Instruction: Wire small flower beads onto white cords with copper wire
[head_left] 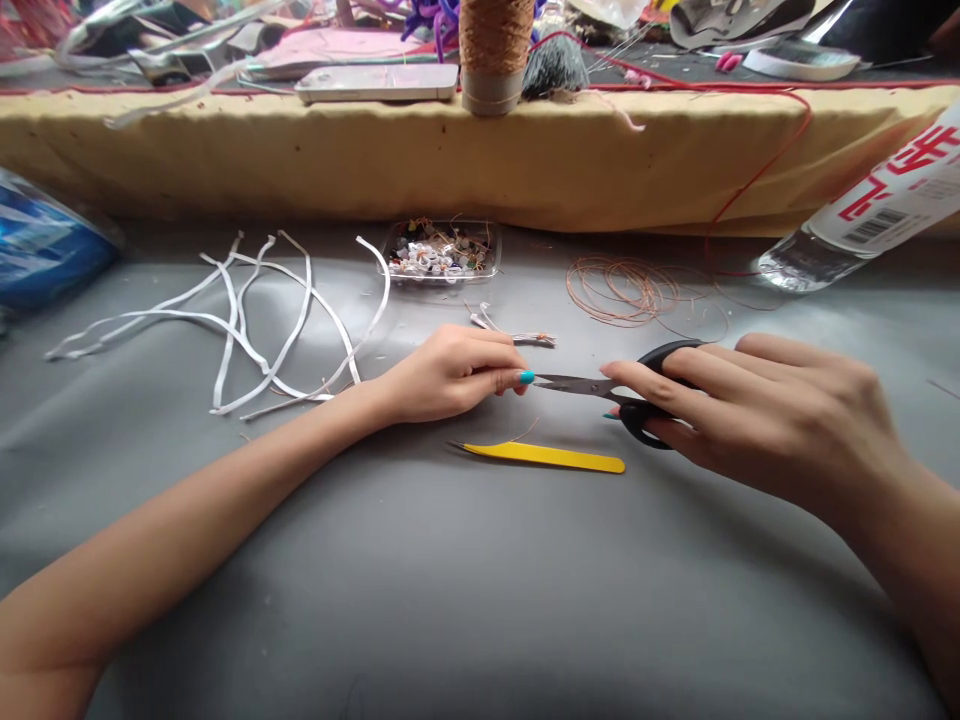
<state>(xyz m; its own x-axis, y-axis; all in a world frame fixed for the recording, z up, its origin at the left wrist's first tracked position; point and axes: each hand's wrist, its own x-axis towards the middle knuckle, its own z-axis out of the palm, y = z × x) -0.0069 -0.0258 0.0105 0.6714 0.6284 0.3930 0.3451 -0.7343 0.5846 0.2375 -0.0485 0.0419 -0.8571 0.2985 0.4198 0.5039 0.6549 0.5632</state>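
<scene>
The black-handled scissors [594, 386] are held above the tabletop [450, 590] by the right hand [772, 420], fingers clamped on the handles; their long axis runs crosswise, tips pointed left at the left hand [465, 375], whose fingers are pinched together.

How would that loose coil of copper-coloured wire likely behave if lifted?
The wire coil would probably feel light, its strand being so thin. With no tie visible, its loosely overlapping loops may sag, spread or tangle.

both hands [480, 375] raised, fingers bent
</scene>
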